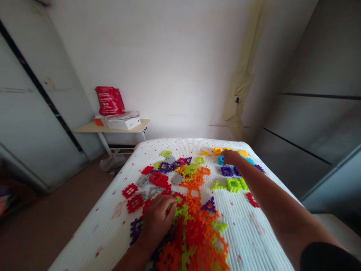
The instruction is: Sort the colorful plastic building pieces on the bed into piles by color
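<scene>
Interlocking plastic pieces lie on a white dotted bed cover [118, 195]. My left hand [158, 218] rests on the pile, its fingers bent around a lime-green piece near red ones. At the far right, my right hand [229, 156] is over a blue piece [221, 160], beside a yellow piece [217, 151]; its fingertips are largely hidden. Below it are purple pieces [226, 171] and lime-green pieces [233, 184]. A purple triangle [209, 205] lies between the pile and the right rows. Orange pieces [194, 184] run down the middle.
At the back left, a small table [84, 128] holds a red bag [109, 101] and a white box [127, 123]. A wall with a taped strip and socket [237, 99] stands behind the bed. Grey cabinet doors [316, 124] flank the right side.
</scene>
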The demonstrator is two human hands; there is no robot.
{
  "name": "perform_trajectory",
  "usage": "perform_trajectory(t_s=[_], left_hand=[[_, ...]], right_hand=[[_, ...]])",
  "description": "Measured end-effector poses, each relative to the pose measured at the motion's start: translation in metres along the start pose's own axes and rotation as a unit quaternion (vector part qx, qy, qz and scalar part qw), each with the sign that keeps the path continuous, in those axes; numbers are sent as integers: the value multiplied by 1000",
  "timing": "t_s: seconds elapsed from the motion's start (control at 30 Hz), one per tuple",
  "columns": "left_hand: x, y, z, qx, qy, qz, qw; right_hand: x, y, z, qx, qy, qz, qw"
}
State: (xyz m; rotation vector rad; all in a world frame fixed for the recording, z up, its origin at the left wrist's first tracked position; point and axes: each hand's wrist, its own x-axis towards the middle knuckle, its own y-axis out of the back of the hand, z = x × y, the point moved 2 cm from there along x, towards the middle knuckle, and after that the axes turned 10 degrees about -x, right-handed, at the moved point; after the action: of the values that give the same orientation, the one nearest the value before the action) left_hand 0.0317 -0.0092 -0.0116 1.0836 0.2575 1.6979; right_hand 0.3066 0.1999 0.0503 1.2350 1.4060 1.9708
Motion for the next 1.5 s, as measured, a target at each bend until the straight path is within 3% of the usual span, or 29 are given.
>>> perform_trajectory(t_s=[0.17,0.23,0.3,0.37,0.47,0.6,0.83,1.1,1.27,1.5], left_hand=[[19,27,-4,40,29,11,999],[39,37,-11,87,59,-20,994],[62,40,-23,137,96,-90,982],[84,36,-35,153,117,-109,975],[108,20,-52,177,156,-124,964],[118,-4,-63,199,184,-124,955],[123,-25,-69,193,185,-119,956],[123,-20,-83,173,129,-149,965],[124,-17,-86,202,149,-151,956],[131,-29,-78,243,178,-182,936]], right_hand=[[12,3,-23,10,27,-8,1000],[-4,4,-37,7,54,-11,998],[-32,5,-57,12,105,-9,994],[-64,5,-77,35,149,0,988],[-107,2,-96,64,151,0,986],[-133,-10,-100,71,128,-2,989],[-132,-27,-96,94,106,8,990],[-132,-28,-97,113,102,15,988],[-131,-31,-97,112,95,-14,989],[-131,-34,-97,112,90,-26,989]])
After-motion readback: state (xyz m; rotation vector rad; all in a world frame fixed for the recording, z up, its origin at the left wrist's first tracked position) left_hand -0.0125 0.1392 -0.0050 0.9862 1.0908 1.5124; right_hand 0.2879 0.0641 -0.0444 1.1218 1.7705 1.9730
